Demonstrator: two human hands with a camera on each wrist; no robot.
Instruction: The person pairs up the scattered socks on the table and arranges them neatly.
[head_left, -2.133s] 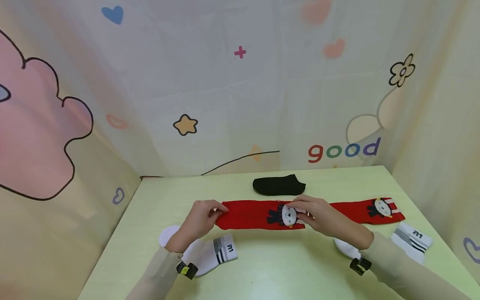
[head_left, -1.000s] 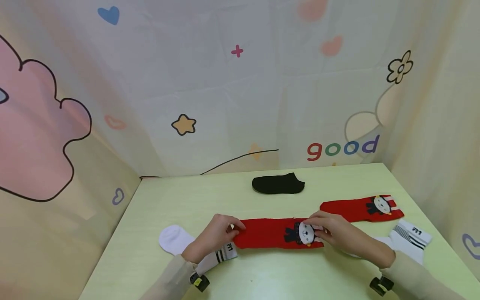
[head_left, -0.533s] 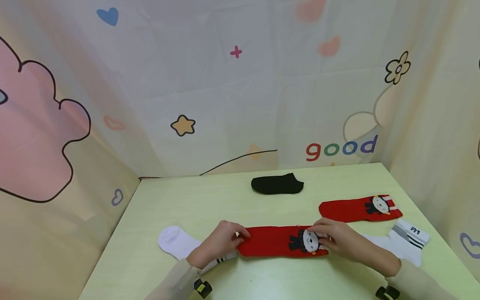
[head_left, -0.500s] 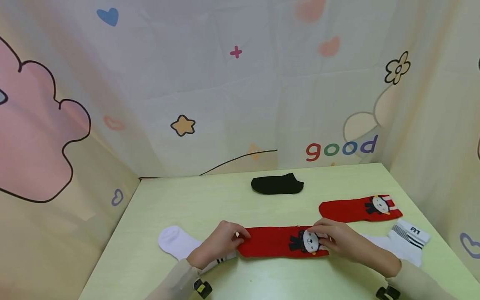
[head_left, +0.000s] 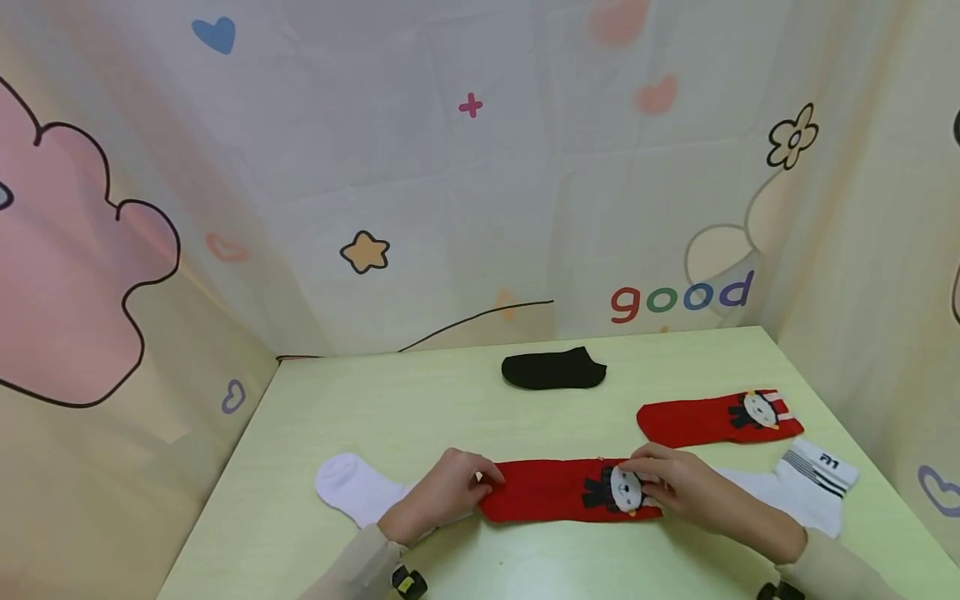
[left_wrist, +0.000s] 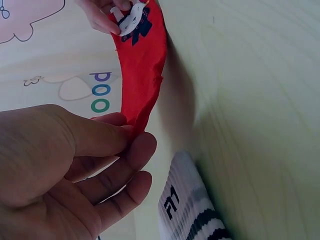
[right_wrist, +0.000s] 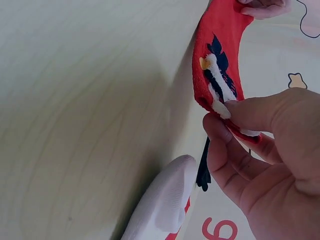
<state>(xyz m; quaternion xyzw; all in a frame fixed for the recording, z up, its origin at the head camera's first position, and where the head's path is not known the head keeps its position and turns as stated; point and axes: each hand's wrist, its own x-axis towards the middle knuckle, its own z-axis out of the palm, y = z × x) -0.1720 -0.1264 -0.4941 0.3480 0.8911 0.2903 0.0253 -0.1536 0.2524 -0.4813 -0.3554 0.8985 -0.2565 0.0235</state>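
Observation:
Stretched between my two hands is a red sock [head_left: 540, 492] with a white animal face near its cuff. My left hand [head_left: 447, 492] pinches the plain toe end, and in the left wrist view thumb and fingers [left_wrist: 140, 150] meet on the cloth. The cuff end is pinched by my right hand [head_left: 690, 490], seen close in the right wrist view with the thumb on the white patch. Both wrist views show the sock raised off the table, its shadow beside it. A matching red sock [head_left: 697, 421] lies flat behind my right hand.
A black ankle sock [head_left: 553, 369] lies at the back of the pale table [head_left: 375, 392]. One white sock [head_left: 360, 490] lies partly under my left forearm. Another white sock [head_left: 813, 483], with black stripes, lies at the right, partly behind my right arm.
Both hands have carried the red sock toward me and to the right, away from the black sock. The matching red sock has come fully into view. The grips stay the same.

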